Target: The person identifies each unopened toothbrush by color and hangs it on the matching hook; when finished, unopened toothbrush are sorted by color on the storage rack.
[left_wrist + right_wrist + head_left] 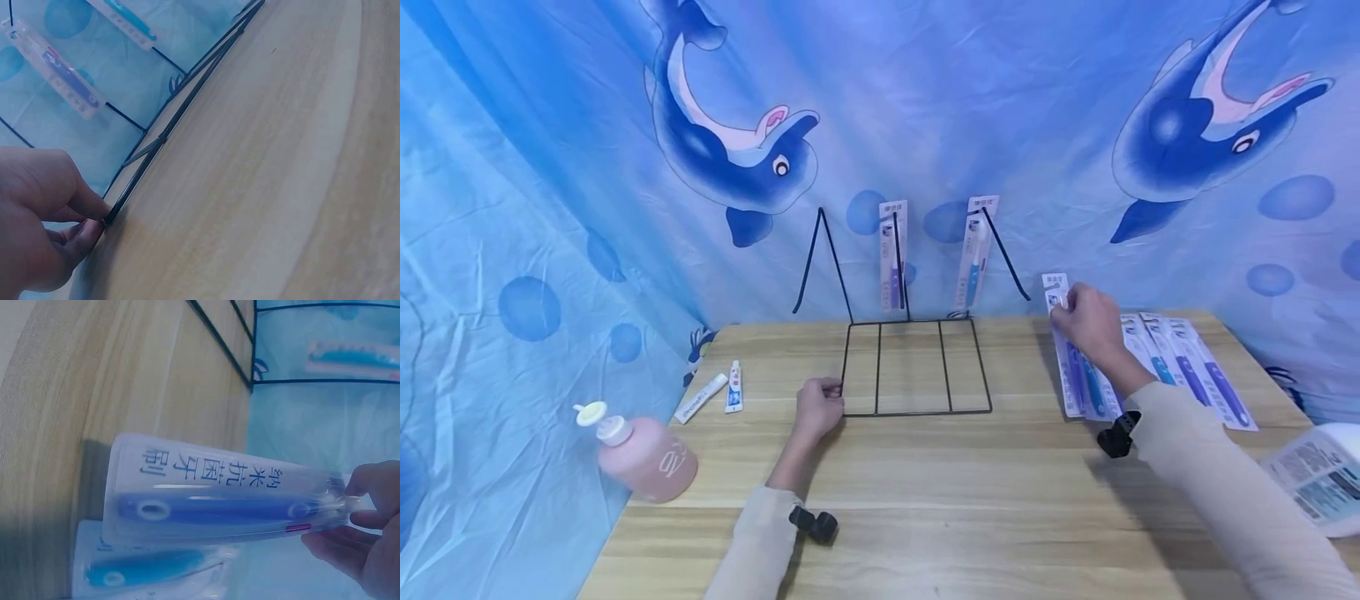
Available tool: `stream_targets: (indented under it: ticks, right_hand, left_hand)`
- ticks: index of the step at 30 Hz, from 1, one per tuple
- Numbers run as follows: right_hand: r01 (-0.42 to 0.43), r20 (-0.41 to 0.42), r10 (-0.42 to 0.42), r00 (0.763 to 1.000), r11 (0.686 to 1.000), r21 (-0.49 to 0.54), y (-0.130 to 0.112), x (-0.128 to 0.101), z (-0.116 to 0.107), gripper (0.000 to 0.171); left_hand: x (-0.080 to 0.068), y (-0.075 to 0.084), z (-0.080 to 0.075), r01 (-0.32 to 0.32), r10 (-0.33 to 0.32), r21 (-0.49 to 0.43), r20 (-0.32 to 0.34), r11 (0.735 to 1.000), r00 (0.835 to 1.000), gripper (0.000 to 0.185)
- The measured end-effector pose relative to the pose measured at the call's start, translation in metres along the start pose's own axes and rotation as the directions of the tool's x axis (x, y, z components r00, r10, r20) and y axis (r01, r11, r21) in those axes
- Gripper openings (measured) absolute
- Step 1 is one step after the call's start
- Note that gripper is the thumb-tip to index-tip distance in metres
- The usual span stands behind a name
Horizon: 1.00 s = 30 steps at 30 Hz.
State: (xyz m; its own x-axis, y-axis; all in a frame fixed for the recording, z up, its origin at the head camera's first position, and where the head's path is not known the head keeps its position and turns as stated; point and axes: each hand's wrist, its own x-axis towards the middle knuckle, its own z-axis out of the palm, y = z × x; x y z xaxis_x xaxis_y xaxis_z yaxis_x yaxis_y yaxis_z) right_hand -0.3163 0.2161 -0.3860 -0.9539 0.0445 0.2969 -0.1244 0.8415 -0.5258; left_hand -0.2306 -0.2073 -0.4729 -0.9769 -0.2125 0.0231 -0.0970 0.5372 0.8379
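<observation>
My left hand (pixel 818 408) pinches the front left corner of a black wire display rack (pixel 917 413), fingertips on the wire near the tabletop in the left wrist view. Two packaged toothbrushes hang from the rack's prongs: a purple-handled toothbrush (pixel 885 267) and a teal-handled toothbrush (pixel 967 275). The left prong bears nothing. To the right of the rack, my right hand (pixel 1093 323) holds the upper end of another packaged toothbrush (pixel 212 509), bluish purple in the right wrist view. Below it lies a teal packaged toothbrush (pixel 150 565).
Several packaged toothbrushes (pixel 1202 375) lie fanned out at the table's right. On the left are a pink pump bottle (pixel 651 458), a white tube (pixel 702 398) and a small toothpaste tube (pixel 733 389). A white bottle (pixel 1318 475) stands at the right edge. A blue curtain (pixel 925 108) hangs behind.
</observation>
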Motion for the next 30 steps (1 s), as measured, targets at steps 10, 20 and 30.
stream_targets:
  ticks: [10,20,30]
  right_hand:
    - [0.133,-0.164,-0.131,0.978,0.991,0.004,-0.032,-0.031,-0.035,0.021]
    - [0.367,-0.379,-0.319,0.869,0.928,0.06,-0.073,-0.07,-0.081,0.022]
    - [0.588,-0.497,-0.492,0.715,0.807,0.048,-0.125,-0.103,-0.098,0.021]
  left_hand:
    - [-0.002,-0.002,0.001,-0.007,0.007,0.012,-0.004,1.0,1.0,0.043]
    - [-0.001,-0.002,0.001,-0.022,0.022,0.013,-0.001,1.0,1.0,0.043]
    - [0.0,-0.002,0.001,-0.012,0.012,0.004,-0.001,1.0,1.0,0.045]
